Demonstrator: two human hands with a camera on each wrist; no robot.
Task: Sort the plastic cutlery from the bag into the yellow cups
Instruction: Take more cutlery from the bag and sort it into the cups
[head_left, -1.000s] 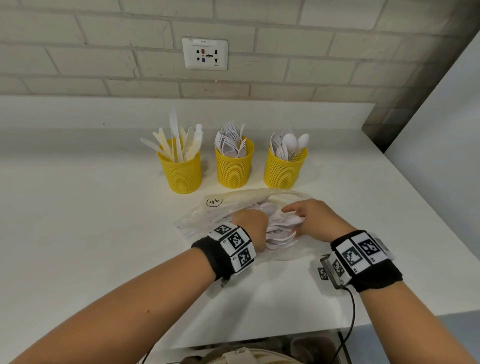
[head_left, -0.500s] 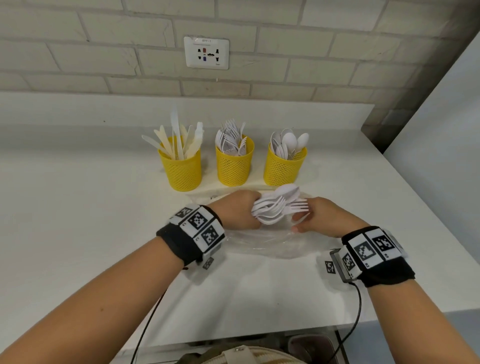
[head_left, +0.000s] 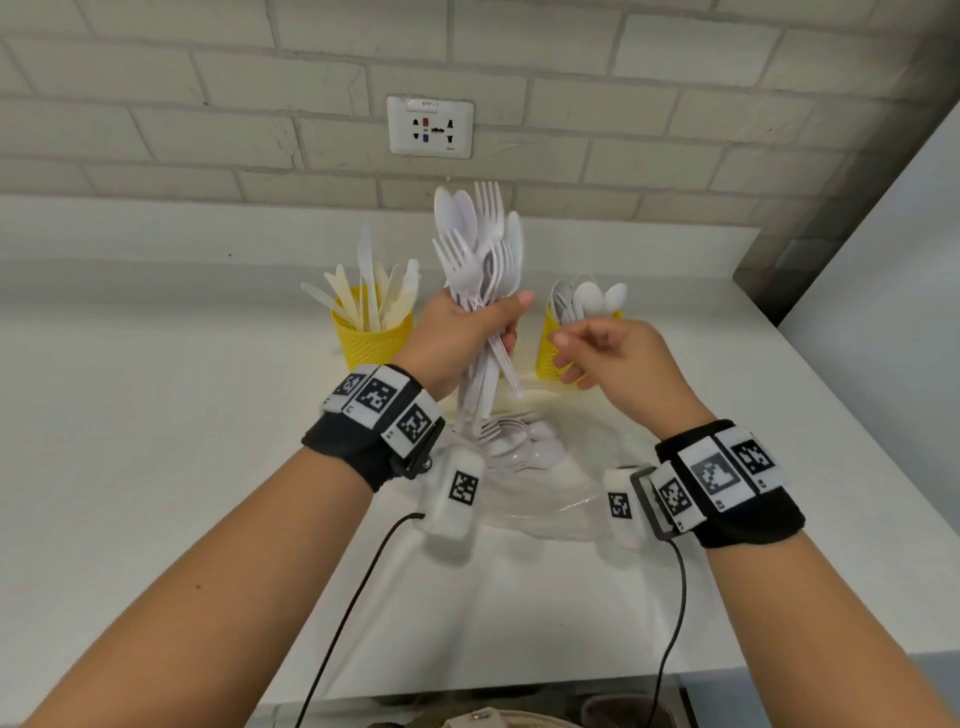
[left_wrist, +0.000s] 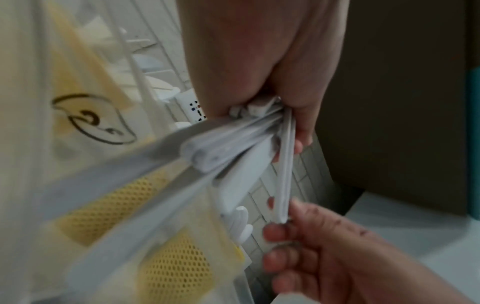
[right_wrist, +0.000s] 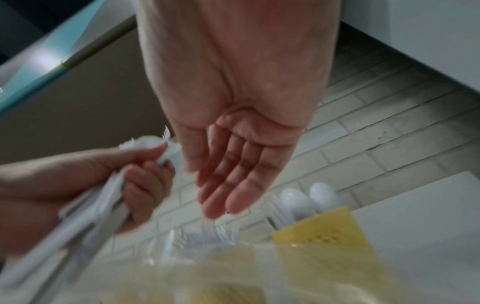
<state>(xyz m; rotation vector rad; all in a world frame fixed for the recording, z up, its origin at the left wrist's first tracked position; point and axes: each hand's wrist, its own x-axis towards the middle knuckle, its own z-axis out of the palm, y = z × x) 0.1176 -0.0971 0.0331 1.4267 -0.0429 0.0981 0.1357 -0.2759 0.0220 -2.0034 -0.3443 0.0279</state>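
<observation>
Counter (head_left: 156, 467) white, smooth, running back to a low white ledge under a wall (head_left: 260, 78) of pale painted brick. White socket plate (head_left: 430, 126) on the wall above the cups. Right edge meets a white panel (head_left: 883, 312); dark corner gap behind it. Left hand (head_left: 457, 332) raised, fingers wrapped round a bundle of white forks and spoons (head_left: 480, 249), heads up. Right hand (head_left: 613, 358) just beside it, fingers loose and apart, holding nothing. Clear bag (head_left: 545, 483) lies on the counter below the hands, more cutlery inside. Yellow cup with knives (head_left: 374, 338) left, yellow cup with spoons (head_left: 553, 348) right; middle cup hidden behind the left hand in head view. Black cables trail from both wristbands.
</observation>
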